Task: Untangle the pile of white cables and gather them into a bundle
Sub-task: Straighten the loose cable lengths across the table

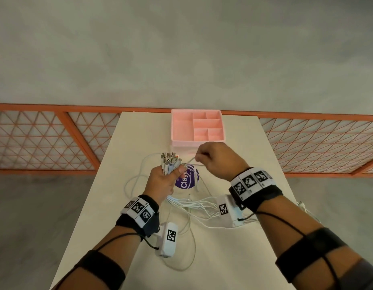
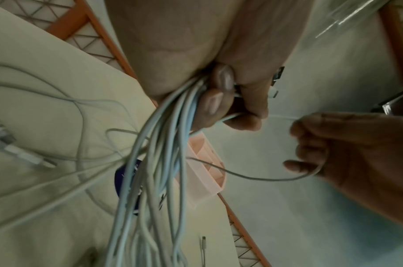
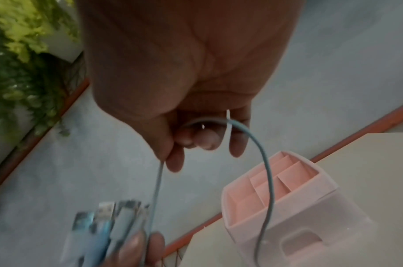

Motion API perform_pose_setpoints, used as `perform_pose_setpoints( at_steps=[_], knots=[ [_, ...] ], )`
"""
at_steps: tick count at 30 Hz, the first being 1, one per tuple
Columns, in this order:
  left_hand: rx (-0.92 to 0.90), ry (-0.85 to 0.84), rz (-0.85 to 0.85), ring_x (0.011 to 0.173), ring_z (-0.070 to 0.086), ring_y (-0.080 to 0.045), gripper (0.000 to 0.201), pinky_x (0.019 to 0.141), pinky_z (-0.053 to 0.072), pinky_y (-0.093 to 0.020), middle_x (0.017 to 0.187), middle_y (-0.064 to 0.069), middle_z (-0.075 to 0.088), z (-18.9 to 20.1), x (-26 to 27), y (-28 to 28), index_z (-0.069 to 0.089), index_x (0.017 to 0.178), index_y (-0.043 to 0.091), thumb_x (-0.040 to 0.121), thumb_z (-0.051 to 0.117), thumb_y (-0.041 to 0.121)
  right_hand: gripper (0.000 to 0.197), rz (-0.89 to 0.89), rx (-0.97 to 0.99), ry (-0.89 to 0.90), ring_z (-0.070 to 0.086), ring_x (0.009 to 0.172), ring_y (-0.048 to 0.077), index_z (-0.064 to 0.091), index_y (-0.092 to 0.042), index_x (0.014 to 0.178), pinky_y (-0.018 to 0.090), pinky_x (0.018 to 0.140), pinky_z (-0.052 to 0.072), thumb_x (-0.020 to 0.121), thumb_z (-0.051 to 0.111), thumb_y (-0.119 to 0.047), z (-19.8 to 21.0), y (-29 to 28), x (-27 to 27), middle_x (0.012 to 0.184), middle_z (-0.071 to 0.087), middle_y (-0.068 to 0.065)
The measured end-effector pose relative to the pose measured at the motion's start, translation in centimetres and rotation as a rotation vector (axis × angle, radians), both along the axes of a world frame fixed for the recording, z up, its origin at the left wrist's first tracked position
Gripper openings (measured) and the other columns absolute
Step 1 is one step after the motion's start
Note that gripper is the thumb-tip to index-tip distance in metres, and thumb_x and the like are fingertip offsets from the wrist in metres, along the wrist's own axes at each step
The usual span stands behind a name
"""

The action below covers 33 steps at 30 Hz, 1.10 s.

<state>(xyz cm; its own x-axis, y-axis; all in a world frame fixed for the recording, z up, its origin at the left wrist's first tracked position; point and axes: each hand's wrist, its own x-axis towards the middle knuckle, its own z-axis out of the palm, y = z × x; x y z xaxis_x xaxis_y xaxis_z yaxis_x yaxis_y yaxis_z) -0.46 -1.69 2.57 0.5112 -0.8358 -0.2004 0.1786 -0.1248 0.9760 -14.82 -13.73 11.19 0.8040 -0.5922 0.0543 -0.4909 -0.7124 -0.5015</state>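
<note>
Mid-frame, left hand fisted around white USB cables, right hand pinching one cable strand beside them.

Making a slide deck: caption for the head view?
Left hand grips gathered cable ends; right hand pinches one white cable.

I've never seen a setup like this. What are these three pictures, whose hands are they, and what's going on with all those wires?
No machine: a person wears one camera on the head and one on each wrist. The head view looks down at a pale table. The left hand grips a bunch of white cables near their plugs; the left wrist view shows this from below. The right hand pinches one single cable, seen close in the right wrist view. A pink organiser tray stands behind, and loose cable loops lie on the table.
</note>
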Motion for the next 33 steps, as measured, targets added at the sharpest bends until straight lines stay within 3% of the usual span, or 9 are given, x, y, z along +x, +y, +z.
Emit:
perform_pose_setpoints(
  at_steps=[4, 6, 10, 13, 16, 21, 24, 26, 33],
  knots=[
    [0.018, 0.02, -0.014, 0.042, 0.026, -0.013, 0.024, 0.044, 0.021, -0.023, 0.059, -0.011, 0.05, -0.5, 0.3, 0.6, 0.071, 0.074, 0.008, 0.091, 0.071, 0.026, 0.015, -0.243, 0.069, -0.308, 0.05, 0.059, -0.004, 0.068, -0.015, 0.084, 0.015, 0.057, 0.035, 0.095, 0.057, -0.011, 2.5, -1.0, -0.2, 0.068, 0.056, -0.013],
    [0.029, 0.047, 0.002, 0.042, 0.027, -0.012, 0.022, 0.044, 0.021, -0.022, 0.072, -0.015, 0.062, -0.9, 0.4, 0.9, 0.072, 0.082, 0.006, 0.091, 0.071, 0.027, 0.015, -0.389, 0.09, -0.49, 0.049, 0.054, -0.007, 0.067, -0.014, 0.083, 0.008, 0.052, 0.033, 0.094, 0.057, -0.011, 4.0, -2.0, -0.5, 0.065, 0.055, -0.013],
    [0.034, 0.067, 0.0, 0.045, 0.026, -0.014, 0.024, 0.045, 0.021, -0.024, 0.084, -0.02, 0.061, -0.9, 0.2, 0.6, 0.075, 0.089, 0.007, 0.089, 0.072, 0.031, 0.016, -0.448, 0.13, -0.594, 0.047, 0.049, -0.005, 0.068, -0.009, 0.087, 0.009, 0.049, 0.032, 0.095, 0.055, -0.013, 5.0, -2.5, -0.8, 0.06, 0.054, -0.013],
    [0.048, 0.118, 0.119, 0.046, 0.025, -0.013, 0.024, 0.043, 0.023, -0.023, 0.088, -0.012, 0.052, -0.8, 0.2, 0.0, 0.075, 0.092, 0.009, 0.088, 0.073, 0.033, 0.016, -0.466, 0.168, -0.644, 0.044, 0.045, -0.003, 0.069, -0.009, 0.085, 0.009, 0.047, 0.03, 0.094, 0.056, -0.012, 4.7, -2.4, -0.7, 0.051, 0.05, -0.017],
    [0.048, 0.218, 0.17, 0.043, 0.029, -0.01, 0.024, 0.041, 0.027, -0.021, 0.084, -0.009, 0.064, -0.9, 0.0, 0.0, 0.07, 0.082, 0.011, 0.094, 0.065, 0.031, 0.013, -0.427, 0.187, -0.66, 0.048, 0.053, -0.005, 0.069, -0.011, 0.085, 0.013, 0.056, 0.035, 0.094, 0.059, -0.012, 3.8, -1.9, -0.8, 0.063, 0.057, -0.014],
    [-0.009, 0.808, 0.062, 0.038, 0.03, -0.004, 0.031, 0.038, 0.029, -0.018, 0.063, 0.004, 0.051, -0.4, -0.1, 0.2, 0.058, 0.077, 0.016, 0.096, 0.058, 0.041, 0.009, -0.215, 0.345, -0.572, 0.054, 0.065, 0.011, 0.071, -0.008, 0.087, 0.021, 0.064, 0.044, 0.092, 0.065, -0.013, 0.2, 1.2, -0.1, 0.075, 0.066, 0.004],
    [-0.115, 1.015, 0.055, 0.035, 0.03, -0.003, 0.035, 0.038, 0.031, -0.016, 0.073, 0.005, 0.061, -0.4, -0.1, 0.1, 0.06, 0.079, 0.015, 0.095, 0.055, 0.045, 0.007, -0.118, 0.391, -0.436, 0.059, 0.067, 0.004, 0.073, -0.012, 0.087, 0.017, 0.067, 0.047, 0.091, 0.067, -0.013, -2.6, 3.4, -0.2, 0.077, 0.07, -0.004],
    [-0.153, 1.061, 0.07, 0.033, 0.032, -0.004, 0.04, 0.037, 0.034, -0.017, 0.075, 0.005, 0.064, -0.2, 0.1, 0.0, 0.063, 0.078, 0.014, 0.097, 0.051, 0.047, 0.007, -0.079, 0.433, -0.355, 0.058, 0.066, -0.003, 0.073, -0.016, 0.086, 0.012, 0.067, 0.044, 0.09, 0.068, -0.013, -4.4, 4.4, -0.5, 0.073, 0.066, -0.013],
    [-0.073, 0.928, 0.204, 0.039, 0.037, -0.006, 0.03, 0.039, 0.034, -0.018, 0.059, 0.007, 0.054, -0.8, 1.3, -0.5, 0.064, 0.081, 0.016, 0.1, 0.052, 0.036, 0.009, 0.03, 0.594, -0.16, 0.057, 0.061, -0.002, 0.073, -0.012, 0.079, 0.014, 0.066, 0.046, 0.087, 0.07, -0.011, -6.7, 5.6, -2.3, 0.064, 0.065, -0.012]
  ],
)
